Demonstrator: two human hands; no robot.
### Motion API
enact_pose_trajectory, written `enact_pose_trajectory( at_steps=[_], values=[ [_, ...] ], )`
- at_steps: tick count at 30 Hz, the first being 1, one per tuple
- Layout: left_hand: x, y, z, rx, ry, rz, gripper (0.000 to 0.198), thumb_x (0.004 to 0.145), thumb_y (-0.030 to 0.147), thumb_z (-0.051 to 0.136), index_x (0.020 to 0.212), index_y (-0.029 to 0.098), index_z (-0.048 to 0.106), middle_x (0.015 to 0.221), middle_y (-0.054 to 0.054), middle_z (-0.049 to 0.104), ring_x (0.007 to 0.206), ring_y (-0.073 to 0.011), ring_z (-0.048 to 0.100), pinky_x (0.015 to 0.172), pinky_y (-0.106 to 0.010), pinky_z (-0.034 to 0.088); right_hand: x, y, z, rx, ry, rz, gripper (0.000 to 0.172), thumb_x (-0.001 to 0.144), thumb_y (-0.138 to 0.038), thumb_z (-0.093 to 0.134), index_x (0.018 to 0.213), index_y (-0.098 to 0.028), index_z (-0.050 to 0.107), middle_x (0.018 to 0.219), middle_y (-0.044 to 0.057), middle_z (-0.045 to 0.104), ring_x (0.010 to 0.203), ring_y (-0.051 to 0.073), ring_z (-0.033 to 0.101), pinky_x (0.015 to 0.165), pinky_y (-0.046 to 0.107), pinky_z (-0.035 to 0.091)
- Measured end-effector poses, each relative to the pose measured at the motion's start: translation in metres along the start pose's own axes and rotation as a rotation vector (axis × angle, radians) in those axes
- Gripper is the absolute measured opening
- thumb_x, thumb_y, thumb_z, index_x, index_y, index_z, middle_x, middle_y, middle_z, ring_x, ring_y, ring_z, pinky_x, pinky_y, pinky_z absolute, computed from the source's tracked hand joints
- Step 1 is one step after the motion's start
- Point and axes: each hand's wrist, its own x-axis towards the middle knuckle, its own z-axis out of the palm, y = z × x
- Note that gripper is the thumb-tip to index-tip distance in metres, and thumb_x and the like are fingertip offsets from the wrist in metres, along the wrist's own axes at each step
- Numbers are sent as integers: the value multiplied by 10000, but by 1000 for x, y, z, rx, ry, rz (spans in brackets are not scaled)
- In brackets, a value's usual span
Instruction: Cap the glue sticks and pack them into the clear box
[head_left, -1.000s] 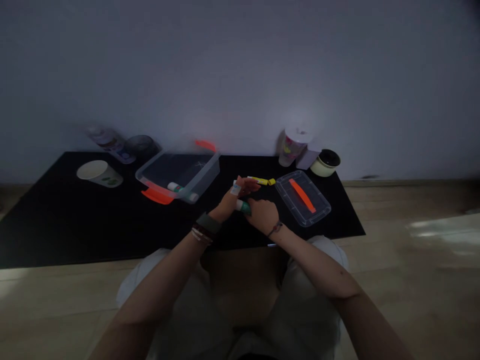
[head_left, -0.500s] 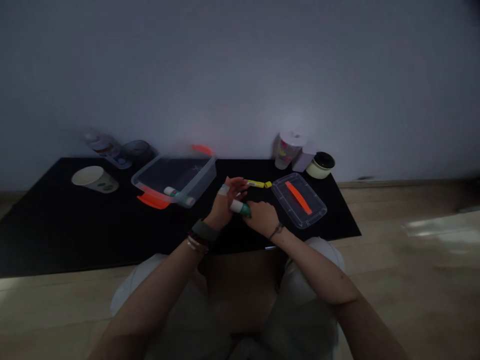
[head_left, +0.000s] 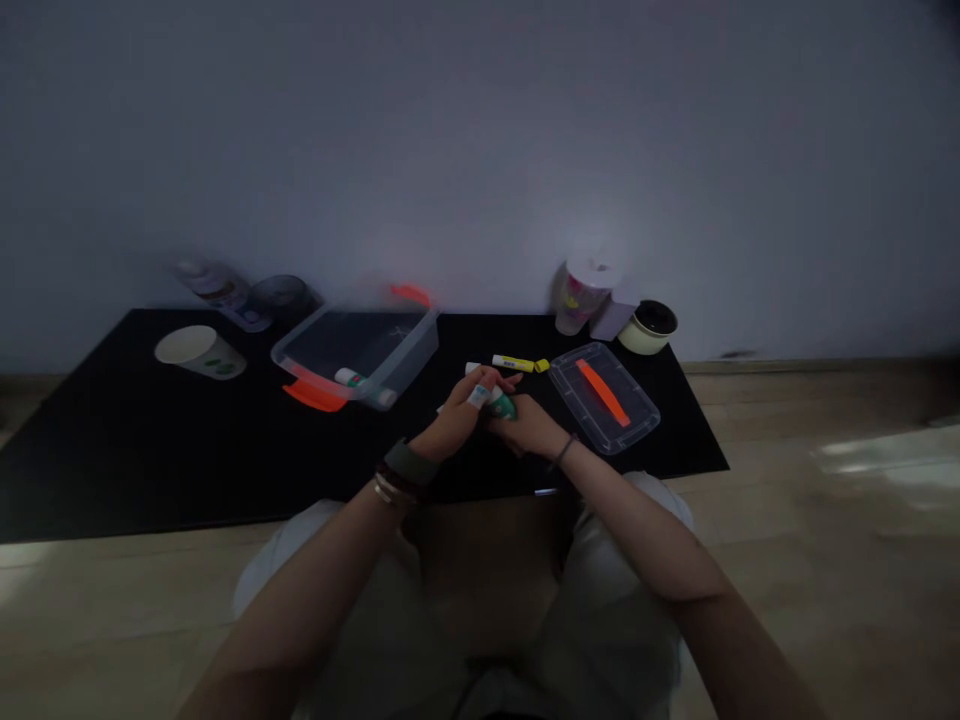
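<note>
Both my hands meet over the near edge of a black mat (head_left: 150, 440). My right hand (head_left: 529, 428) is closed round a green-and-white marker (head_left: 501, 402). My left hand (head_left: 461, 415), with a pale bandage on one finger, is closed on the marker's white end. A yellow highlighter (head_left: 516, 363) lies on the mat just beyond my fingers. The dim light hides finer detail of the grip.
A clear bin (head_left: 358, 352) with orange latches holds another green-and-white marker (head_left: 364, 384). Its clear lid (head_left: 604, 396) with an orange handle lies to the right. A paper cup (head_left: 199, 350), bottles, a cup (head_left: 583, 294) and a small bowl (head_left: 649, 327) stand along the wall.
My right hand has turned palm-up with the marker, and my left hand has closed in on the marker's white end. The view shifted slightly.
</note>
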Motion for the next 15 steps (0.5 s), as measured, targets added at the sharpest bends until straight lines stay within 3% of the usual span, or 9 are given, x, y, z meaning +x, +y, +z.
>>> enact_pose_trajectory(
  at_steps=[2,4,6,8,11,13,15],
  values=[
    [-2,11,-2,-98,-111,-44,402,826,575,716,820,179,651,849,-44,664,1173,-293,639,1061,-425,432,-2,1,1,382,-275,23,279,832,-307,606,652,-224,409,467,-85,402,375,89,418,434,215,388],
    [-4,20,-4,-187,-215,-59,360,825,526,741,836,176,661,852,-42,651,1196,-300,630,1076,-428,422,-4,1,2,635,-505,10,339,802,-359,628,643,-234,355,443,-115,346,337,66,328,372,191,333],
    [-4,22,-6,-234,-258,-47,345,821,508,754,859,175,674,857,-43,655,1201,-300,628,1074,-422,426,-4,2,3,713,-574,-13,367,764,-391,672,650,-234,360,441,-123,356,333,62,320,353,185,319],
    [-3,19,-7,-232,-218,-50,358,827,517,744,927,178,692,918,-56,687,1169,-286,641,1040,-412,454,-1,3,3,644,-444,-29,350,768,-389,685,659,-228,394,447,-114,386,344,69,351,368,194,337],
    [0,10,-6,-137,-62,-47,435,808,542,752,1049,183,698,1041,-86,725,1048,-245,674,958,-392,504,4,4,2,266,-19,-49,292,819,-324,646,634,-210,450,471,-62,464,410,100,467,460,220,390],
    [0,7,-3,-40,23,-18,456,782,526,782,1067,179,705,1064,-97,736,1003,-230,679,952,-391,510,5,3,0,-55,231,-81,219,816,-274,643,656,-190,519,567,-3,582,545,146,593,565,242,430],
    [-1,7,-1,37,62,4,450,771,504,798,1067,175,719,1063,-100,745,1000,-235,682,967,-398,506,5,2,-1,-269,355,-109,129,807,-257,653,730,-177,588,729,51,683,721,198,675,667,268,453]
  ],
)
